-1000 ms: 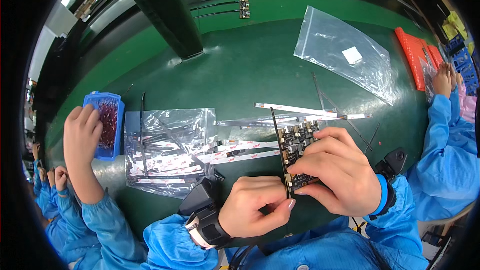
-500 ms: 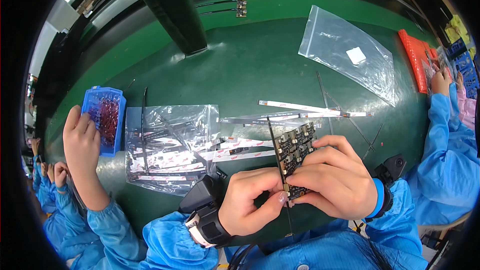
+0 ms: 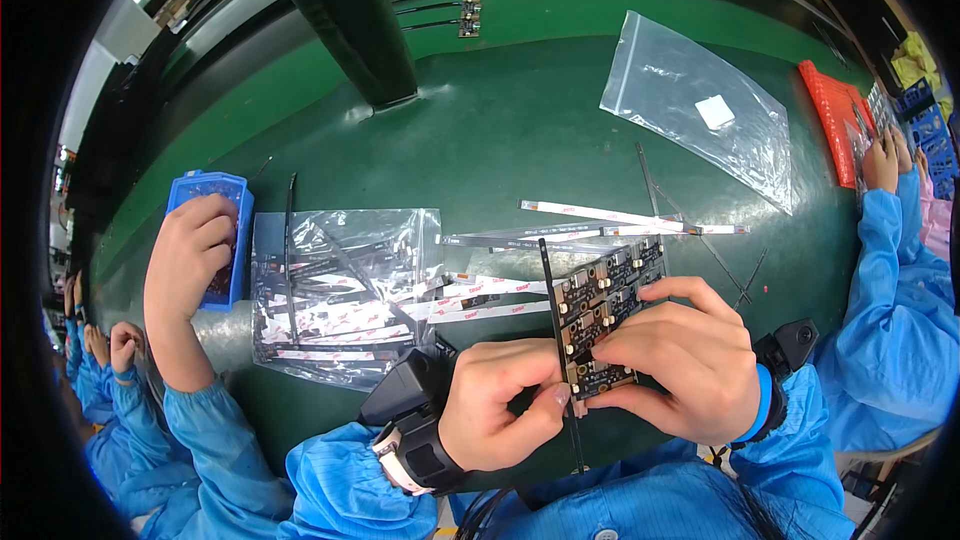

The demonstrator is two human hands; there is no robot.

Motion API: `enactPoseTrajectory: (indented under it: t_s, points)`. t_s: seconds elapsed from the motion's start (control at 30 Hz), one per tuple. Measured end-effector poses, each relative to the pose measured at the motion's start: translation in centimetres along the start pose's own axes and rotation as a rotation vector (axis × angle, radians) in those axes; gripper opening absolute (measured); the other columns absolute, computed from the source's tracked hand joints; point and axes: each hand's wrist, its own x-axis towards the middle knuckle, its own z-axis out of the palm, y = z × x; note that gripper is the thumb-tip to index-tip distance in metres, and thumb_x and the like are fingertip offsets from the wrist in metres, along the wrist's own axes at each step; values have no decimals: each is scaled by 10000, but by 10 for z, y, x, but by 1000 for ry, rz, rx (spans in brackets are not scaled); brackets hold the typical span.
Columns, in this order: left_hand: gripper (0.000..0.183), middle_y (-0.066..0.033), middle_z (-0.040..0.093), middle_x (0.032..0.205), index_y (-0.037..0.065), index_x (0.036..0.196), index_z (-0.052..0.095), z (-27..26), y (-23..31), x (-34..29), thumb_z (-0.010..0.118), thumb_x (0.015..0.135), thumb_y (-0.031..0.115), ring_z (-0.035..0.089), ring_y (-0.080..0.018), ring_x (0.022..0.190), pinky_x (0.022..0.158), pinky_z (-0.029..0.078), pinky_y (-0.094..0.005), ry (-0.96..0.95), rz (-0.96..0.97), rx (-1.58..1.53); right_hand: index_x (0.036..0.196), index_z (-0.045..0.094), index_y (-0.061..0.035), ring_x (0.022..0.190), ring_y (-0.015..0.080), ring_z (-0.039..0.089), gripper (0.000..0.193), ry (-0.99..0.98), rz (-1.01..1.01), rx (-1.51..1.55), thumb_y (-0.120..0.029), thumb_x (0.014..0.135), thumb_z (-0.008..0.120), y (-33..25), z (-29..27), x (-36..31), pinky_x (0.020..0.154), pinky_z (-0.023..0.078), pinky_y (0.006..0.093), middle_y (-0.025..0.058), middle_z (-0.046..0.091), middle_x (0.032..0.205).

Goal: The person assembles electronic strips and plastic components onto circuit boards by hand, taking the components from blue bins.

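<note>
A panel of small black circuit boards [image 3: 605, 290] is held tilted up off the table in front of me. My right hand [image 3: 680, 370] grips it from the right, fingers over its face and thumb low. Along the panel's left edge runs a thin black flat ribbon cable [image 3: 549, 285]. My left hand [image 3: 505, 405] is closed, thumb and forefinger pinching that cable at the panel's lower left corner. Whether the cable is plugged into a connector there cannot be made out. Both wrists carry black strapped devices.
White and black flat cables [image 3: 590, 215] lie beyond the panel. More fill a clear plastic bag [image 3: 270, 230] at left. A co-worker's hand [image 3: 190, 260] reaches into a blue bin [image 3: 240, 280] of small reddish parts. A zip bag [image 3: 665, 80] and green post [image 3: 345, 30] are farther off.
The panel has turned slightly so more of its face shows, with my right hand shifting a little alongside. At left, the co-worker's hand has moved right, over the blue bin.
</note>
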Motion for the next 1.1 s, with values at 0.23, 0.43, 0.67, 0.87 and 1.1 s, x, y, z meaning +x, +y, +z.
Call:
enactPoseTrajectory:
  t_s: [0.23, 0.43, 0.67, 0.87, 1.1]
  points:
    - [59, -66, 507, 617, -1, 740, 559, 5, 0, 1, 523, 696, -19, 497, -209, 508, 496, 404, -288, 69, 59, 34, 851, 617, 6, 719, 172, 617, 365, 52, -48, -86, -178, 576, 771, -6, 5, -4, 725, 476, 366, 55, 640, 815]
    - [101, -40, 448, 564, 21, 653, 501, 7, -6, 1, 586, 641, -32, 460, -164, 478, 463, 374, -264, 117, 105, 102, 871, 621, 7, 713, 192, 620, 375, 57, -37, -3, -184, 582, 766, -4, 8, -4, 721, 486, 348, 71, 639, 845]
    - [103, -25, 468, 559, 22, 671, 543, 9, -3, 3, 629, 641, -25, 468, -135, 478, 459, 378, -247, 186, 80, 94, 895, 612, 26, 675, 214, 628, 344, -21, 39, -13, -167, 643, 744, -7, 4, -4, 565, 510, 289, 113, 637, 857]
    - [98, -11, 475, 553, 29, 693, 572, 10, -2, 4, 645, 644, -15, 467, -119, 472, 453, 379, -243, 179, 54, 165, 943, 628, 38, 664, 266, 653, 269, -91, 213, 195, -109, 723, 677, -11, 2, 2, 558, 525, 293, 159, 653, 850]
    - [118, -26, 481, 544, 26, 644, 539, 16, -2, 2, 651, 652, -11, 480, -128, 464, 448, 377, -250, 236, 28, 196, 937, 592, 18, 526, 246, 608, 164, -104, 222, 126, -28, 780, 600, -11, 6, -1, 466, 484, 318, 100, 613, 651]
